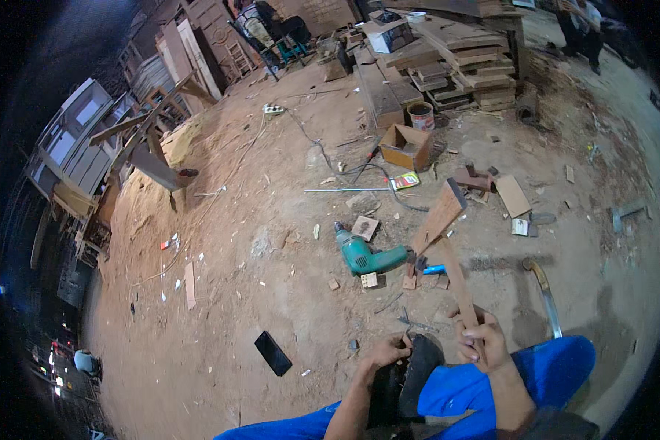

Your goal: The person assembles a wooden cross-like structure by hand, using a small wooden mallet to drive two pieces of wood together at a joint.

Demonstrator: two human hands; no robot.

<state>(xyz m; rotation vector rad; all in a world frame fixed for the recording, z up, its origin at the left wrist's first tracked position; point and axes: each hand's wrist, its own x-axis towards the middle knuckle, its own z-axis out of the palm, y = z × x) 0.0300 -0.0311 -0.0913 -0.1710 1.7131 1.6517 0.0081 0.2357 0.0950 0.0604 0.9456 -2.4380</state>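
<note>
Right hand [482, 339] holds mallet [440, 215] near drill [374, 257], perhaps part-hiding a blue object [434, 269]

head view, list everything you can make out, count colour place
mallet: 1, brown, centre right
drill: 1, teal, centre
phone: 1, black, lower left
box: 1, brown, beyond drill
tin: 1, reddish, behind box
plank pile: 1, brown, top right
power strip: 1, white, upper centre
curved bar: 1, brown-silver, right
scraps: many, mixed, ground
dark object: 1, black, lower centre
left hand: 1, bare, lower centre
right hand: 1, bare, on mallet
legs: 2, blue trousers, bottom
</note>
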